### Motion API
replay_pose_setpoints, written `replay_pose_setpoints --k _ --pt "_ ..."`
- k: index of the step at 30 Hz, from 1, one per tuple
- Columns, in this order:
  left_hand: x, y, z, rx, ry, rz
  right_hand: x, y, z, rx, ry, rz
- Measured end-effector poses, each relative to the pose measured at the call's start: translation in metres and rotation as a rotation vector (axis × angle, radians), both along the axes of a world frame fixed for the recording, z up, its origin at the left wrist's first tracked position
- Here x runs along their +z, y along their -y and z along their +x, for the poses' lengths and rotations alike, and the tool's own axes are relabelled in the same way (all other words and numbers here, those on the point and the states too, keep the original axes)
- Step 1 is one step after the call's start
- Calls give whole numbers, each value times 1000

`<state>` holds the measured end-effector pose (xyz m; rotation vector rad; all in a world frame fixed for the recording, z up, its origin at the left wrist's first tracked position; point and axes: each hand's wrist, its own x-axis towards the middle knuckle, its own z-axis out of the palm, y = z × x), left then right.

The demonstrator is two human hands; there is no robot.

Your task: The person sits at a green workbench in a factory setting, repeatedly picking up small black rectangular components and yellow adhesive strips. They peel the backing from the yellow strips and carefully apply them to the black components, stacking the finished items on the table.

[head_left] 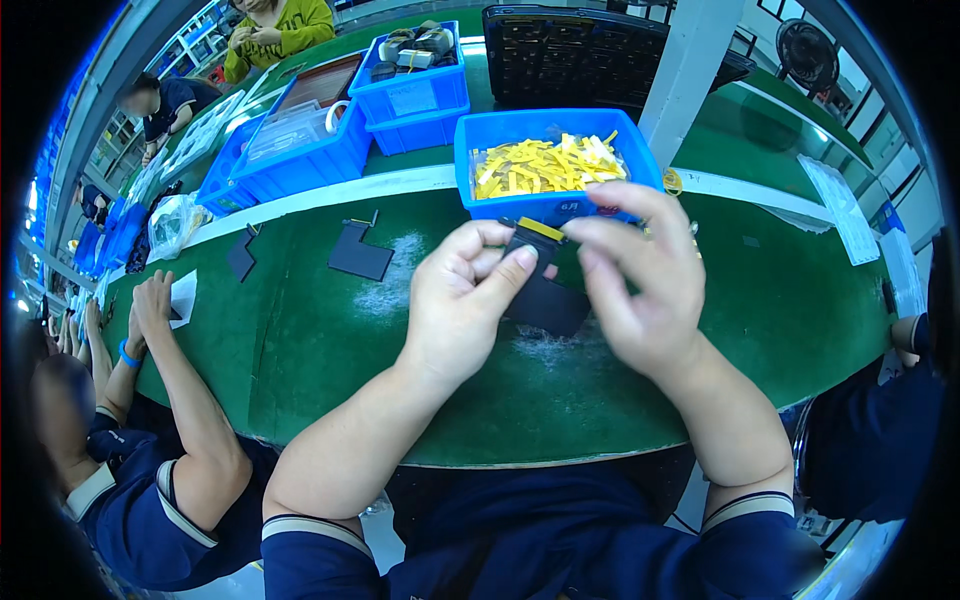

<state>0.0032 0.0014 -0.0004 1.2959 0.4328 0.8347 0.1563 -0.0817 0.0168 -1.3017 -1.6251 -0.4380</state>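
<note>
Both hands pinch the black part (545,300) between them, left hand (462,300) low-left, right hand (640,275) right, yellow end (541,229) pointing away.

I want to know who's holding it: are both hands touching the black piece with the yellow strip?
Touching. The head view shows the left hand and right hand both pinching the black piece between fingertips.

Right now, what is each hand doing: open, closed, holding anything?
Left hand: closed, thumb and fingers pinching the flat black part with the yellow strip.
Right hand: fingers curled at the same part's top edge; a firm grip cannot be told.
</note>
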Motion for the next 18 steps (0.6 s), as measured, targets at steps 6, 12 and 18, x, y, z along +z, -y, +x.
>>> replay_pose_setpoints --k 6,12,18 --pt "-6 10 2 44 -59 135 -3 0 -12 -3 108 6" --pt "-1 13 1 240 -286 765 -4 5 -8 197 -455 -239" --pt "1 13 1 247 -244 963 8 7 3 249 -222 -272"
